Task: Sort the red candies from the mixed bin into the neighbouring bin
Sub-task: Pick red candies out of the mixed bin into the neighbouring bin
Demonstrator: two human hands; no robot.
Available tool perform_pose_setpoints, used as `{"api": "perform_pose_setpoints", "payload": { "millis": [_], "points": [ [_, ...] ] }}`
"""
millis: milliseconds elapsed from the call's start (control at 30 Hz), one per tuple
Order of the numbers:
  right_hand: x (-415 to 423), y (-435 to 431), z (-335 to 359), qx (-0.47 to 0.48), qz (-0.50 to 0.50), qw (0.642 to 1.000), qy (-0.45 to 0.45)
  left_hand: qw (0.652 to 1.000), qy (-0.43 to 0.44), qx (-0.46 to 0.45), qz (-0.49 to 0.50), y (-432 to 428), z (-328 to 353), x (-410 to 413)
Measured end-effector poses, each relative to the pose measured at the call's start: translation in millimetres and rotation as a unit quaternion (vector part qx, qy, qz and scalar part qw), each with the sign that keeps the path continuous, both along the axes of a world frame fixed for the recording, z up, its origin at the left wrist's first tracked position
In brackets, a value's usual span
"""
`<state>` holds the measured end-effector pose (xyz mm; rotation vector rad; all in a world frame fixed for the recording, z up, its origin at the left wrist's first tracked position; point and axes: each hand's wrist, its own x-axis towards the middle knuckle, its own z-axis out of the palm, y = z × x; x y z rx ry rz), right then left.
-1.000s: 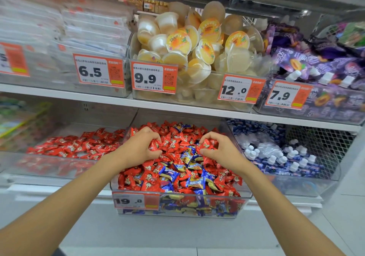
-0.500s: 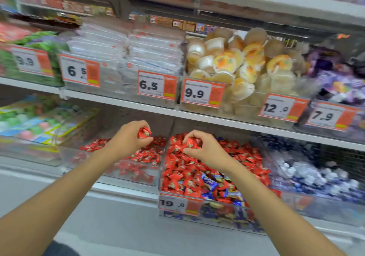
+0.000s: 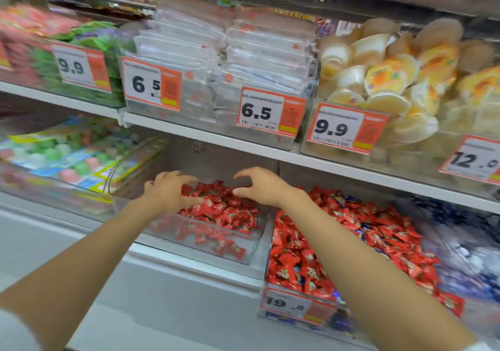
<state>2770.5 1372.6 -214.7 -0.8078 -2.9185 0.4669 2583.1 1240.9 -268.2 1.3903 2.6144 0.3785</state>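
Far left, lower shelf: a clear tray of pastel sweets (image 3: pixel 65 158), blurred. Above it are green packs (image 3: pixel 89 42) behind a 9.9 label, then stacked clear packets (image 3: pixel 189 39) with 6.5 labels.

Your left hand (image 3: pixel 167 191) hangs over the neighbouring bin (image 3: pixel 173 235), at its back left part. The fingers are spread and lightly arched, the thumb is low near the pile, and nothing shows in its grasp. The red candies (image 3: pixel 224 212) lie heaped in this bin, mostly toward its back and right side.

Your right hand (image 3: pixel 262 185) is over the same bin, just right of the left hand and not touching it. Fingers and thumb are arched apart like a claw, with a gap between them and nothing visibly held. Motion blur softens the fingertips.

Next right, touching the neighbouring bin, is the mixed bin (image 3: pixel 341 319). It is full of red wrappers with a few blue ones (image 3: pixel 341 197) among them. Your right forearm crosses over it. Its front carries a price tag (image 3: pixel 286 306) reading 19.8.

Upper right: jelly cups (image 3: pixel 392 74) piled behind 9.9 and 12.0 labels. Far right, lower shelf: blue-and-white packs (image 3: pixel 473 256), too blurred to read.
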Motion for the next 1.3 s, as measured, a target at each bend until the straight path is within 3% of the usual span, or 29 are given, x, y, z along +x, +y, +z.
{"api": "perform_pose_setpoints", "payload": {
  "millis": [167, 300, 400, 467, 533, 633, 700, 833, 1033, 1200, 1300],
  "points": [
    [118.5, 4.7, -4.5, 0.041, -0.081, 0.983, 0.162, 0.978, 0.004, 0.149, -0.145, 17.9, 28.0, 73.0],
    [213.3, 14.6, -13.1, 0.031, -0.143, 0.978, 0.146, 0.944, 0.001, 0.194, -0.267, 53.2, 45.9, 171.5],
    [254.8, 29.5, -21.6, 0.017, -0.177, 0.974, 0.143, 0.941, 0.012, 0.15, -0.304, 84.7, 34.2, 223.5],
    [270.6, 36.3, -25.2, 0.001, -0.188, 0.969, 0.16, 0.957, 0.06, 0.041, -0.279, 100.3, 19.9, 241.1],
    [279.0, 41.4, -26.6, -0.018, -0.189, 0.966, 0.173, 0.961, 0.104, -0.056, -0.248, 109.5, 11.4, 246.6],
    [280.8, 51.7, -28.7, -0.038, -0.185, 0.965, 0.181, 0.955, 0.142, -0.088, -0.244, 116.4, 10.6, 246.0],
    [276.9, 56.0, -28.6, -0.053, -0.182, 0.965, 0.179, 0.946, 0.17, -0.064, -0.268, 116.7, 11.1, 243.9],
    [265.6, 61.2, -28.7, -0.055, -0.166, 0.969, 0.177, 0.937, 0.124, 0.009, -0.327, 106.4, 17.7, 237.8],
    [234.9, 54.1, -22.9, -0.044, -0.122, 0.981, 0.145, 0.943, 0.058, 0.139, -0.297, 83.2, 39.5, 228.3],
    [214.4, 46.1, -43.8, -0.013, -0.049, 0.998, -0.045, 0.942, 0.02, 0.115, -0.315, 74.4, 33.0, 218.3],
    [218.4, 47.8, -43.2, -0.046, -0.05, 0.997, -0.022, 0.946, 0.018, 0.103, -0.307, 71.0, 29.0, 218.2]
  ]
}}
